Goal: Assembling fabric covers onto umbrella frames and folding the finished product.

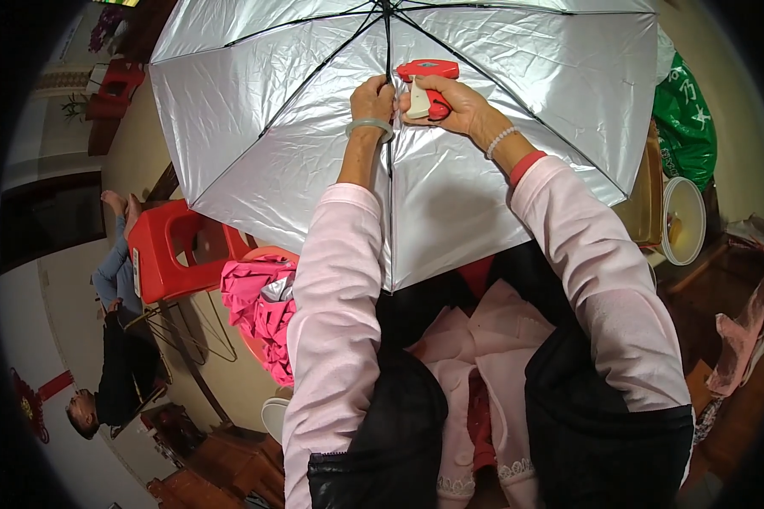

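One open silver umbrella (314, 110) overhead. Left hand (373, 97) pinched shut on a black rib (389, 51) near its centre; right hand (450, 102) clenched around one red-and-white tagging gun (424, 85) just beside. Below the umbrella's left edge: two red stools (157, 254), one pink fabric heap (259, 314); right of it, one white bowl (683, 220), contents unclear.

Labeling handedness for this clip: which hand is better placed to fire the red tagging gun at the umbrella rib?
Right. The right hand already grips the red tagging gun, its tip beside the rib. The left hand pinches the silver umbrella fabric at that rib, so it probably serves as the steadying hand.
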### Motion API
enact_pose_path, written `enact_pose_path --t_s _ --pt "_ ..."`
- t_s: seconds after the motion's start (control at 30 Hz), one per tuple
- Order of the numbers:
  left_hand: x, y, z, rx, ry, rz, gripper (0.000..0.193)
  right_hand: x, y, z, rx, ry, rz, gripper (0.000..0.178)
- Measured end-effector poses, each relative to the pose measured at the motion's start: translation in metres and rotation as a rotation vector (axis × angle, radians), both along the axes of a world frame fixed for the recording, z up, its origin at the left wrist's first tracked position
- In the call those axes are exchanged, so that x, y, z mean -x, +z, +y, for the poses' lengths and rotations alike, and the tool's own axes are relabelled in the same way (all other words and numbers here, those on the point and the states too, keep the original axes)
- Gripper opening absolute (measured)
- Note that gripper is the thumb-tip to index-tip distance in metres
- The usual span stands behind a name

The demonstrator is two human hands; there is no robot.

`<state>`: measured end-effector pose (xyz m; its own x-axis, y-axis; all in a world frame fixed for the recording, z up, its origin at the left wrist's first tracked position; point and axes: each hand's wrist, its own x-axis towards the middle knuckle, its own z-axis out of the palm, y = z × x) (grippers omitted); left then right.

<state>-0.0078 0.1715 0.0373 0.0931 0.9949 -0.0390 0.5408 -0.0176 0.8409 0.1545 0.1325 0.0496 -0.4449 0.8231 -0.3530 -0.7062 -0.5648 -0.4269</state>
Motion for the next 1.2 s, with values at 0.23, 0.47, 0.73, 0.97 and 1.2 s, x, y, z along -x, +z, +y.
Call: enact_pose_path --t_s 0.23,0.47,0.73,0.97,1.2 --pt "0.008 -0.003 0.002 -0.142 -0.008 0.06 0.027 0.008 0.004 0.003 0.008 0.011 0.006 0.025" --pt "-0.004 0.002 -0.002 -0.116 -0.041 0.041 0.028 -0.001 -0.001 0.008 0.01 0.065 -0.043 0.025" --pt "-0.002 -0.005 -0.003 -0.171 0.005 0.023 0.027 0.001 -0.001 0.007 -0.011 0.103 -0.049 0.025" --pt "-0.001 0.0 -0.009 -0.236 0.008 0.072 0.028 0.007 0.005 0.003 0.016 0.083 -0.09 0.025" --pt "-0.003 0.001 -0.011 -0.281 0.008 0.075 0.026 0.009 0.007 0.0 0.031 0.046 -0.137 0.025"
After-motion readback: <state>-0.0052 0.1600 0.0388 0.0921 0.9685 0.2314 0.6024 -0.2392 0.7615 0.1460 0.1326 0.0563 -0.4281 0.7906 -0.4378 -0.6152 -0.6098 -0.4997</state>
